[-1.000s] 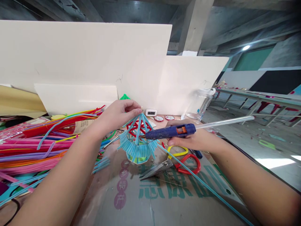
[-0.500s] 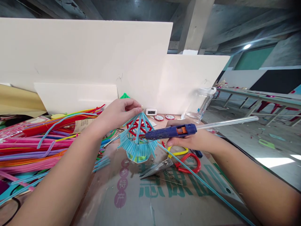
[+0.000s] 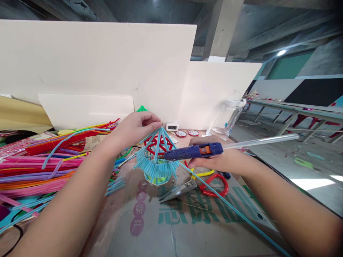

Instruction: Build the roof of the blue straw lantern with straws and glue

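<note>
My left hand (image 3: 146, 125) pinches the top of a small pavilion-shaped model (image 3: 157, 169), built of light-blue pipe-cleaner strips with red lattice near its peak. My right hand (image 3: 209, 157) is closed round a dark-blue hot glue gun (image 3: 193, 151). Its nozzle points left at the model's upper part, at or very close to the red lattice; whether it touches I cannot tell. A long clear glue stick (image 3: 261, 141) juts out of the gun's back end. Scissors (image 3: 191, 185) with one yellow and one red handle lie below the gun, beside a long light-blue pipe cleaner (image 3: 235, 207).
Bundles of coloured pipe cleaners (image 3: 40, 167) heap up at the left. White boards (image 3: 93, 64) stand behind, with a small digital timer (image 3: 172, 127), two round red-rimmed tins (image 3: 181, 134) and a clear jug (image 3: 229, 117) before them. Printed cardboard (image 3: 150, 228) covers the tabletop.
The glue gun has shifted very slightly left, and the glue stick's far end sits a little farther right. My left hand and the model hold still.
</note>
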